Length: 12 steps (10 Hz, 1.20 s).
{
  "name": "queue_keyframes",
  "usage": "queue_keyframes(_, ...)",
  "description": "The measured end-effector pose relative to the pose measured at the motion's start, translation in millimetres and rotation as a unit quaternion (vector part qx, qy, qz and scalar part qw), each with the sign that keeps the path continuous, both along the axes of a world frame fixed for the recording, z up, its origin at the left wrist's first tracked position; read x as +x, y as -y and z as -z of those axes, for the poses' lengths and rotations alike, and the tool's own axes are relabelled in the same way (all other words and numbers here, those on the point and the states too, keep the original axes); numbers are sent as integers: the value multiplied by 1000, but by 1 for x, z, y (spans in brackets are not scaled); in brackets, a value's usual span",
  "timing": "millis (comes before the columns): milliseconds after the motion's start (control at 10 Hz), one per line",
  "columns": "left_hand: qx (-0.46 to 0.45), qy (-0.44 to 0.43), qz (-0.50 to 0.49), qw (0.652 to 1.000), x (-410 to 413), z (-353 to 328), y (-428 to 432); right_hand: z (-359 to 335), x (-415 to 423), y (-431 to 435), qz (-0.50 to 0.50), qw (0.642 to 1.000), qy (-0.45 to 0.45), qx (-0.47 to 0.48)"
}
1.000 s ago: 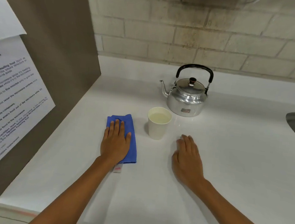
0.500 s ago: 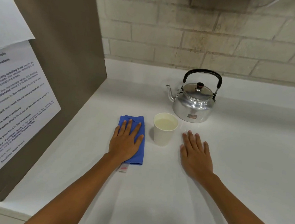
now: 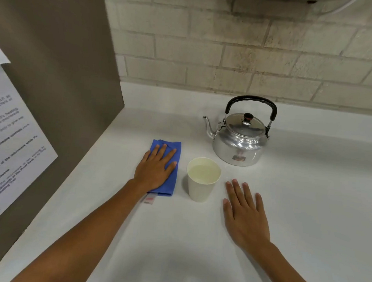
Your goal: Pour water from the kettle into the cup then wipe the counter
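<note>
Fingers [image 3: 163, 152] of the left hand [image 3: 154, 171] are lying flat, unmoved, on the cloth [image 3: 171, 148] left of the filled cup [image 3: 202, 180], right hand [image 3: 245, 215] resting released opposite, kettle [image 3: 240, 141] behind; wiping seems stalled.

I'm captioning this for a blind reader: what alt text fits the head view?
Left hand lies flat on a blue cloth on a white counter; right hand rests flat beside a full paper cup. A metal kettle stands behind the cup, spout pointing left.
</note>
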State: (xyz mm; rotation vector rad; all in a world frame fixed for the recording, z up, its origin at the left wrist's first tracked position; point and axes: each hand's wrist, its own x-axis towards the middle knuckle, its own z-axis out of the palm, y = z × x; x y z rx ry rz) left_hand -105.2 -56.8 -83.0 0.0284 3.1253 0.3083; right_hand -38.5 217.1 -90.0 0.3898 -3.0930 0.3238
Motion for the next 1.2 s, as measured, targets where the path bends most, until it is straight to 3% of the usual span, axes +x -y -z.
queue_keyframes(400,-18,16,6,1000,-90,-2,6,-1,0,2,6,1000,8,-8)
queue_keyframes(900,-13,52,7,999,-114,-10,6,-3,1,2,10,1000,9,-8)
queue_keyframes(1200,14,-102,-3,995,-69,-27,8,-2,1,0,4,1000,16,-11)
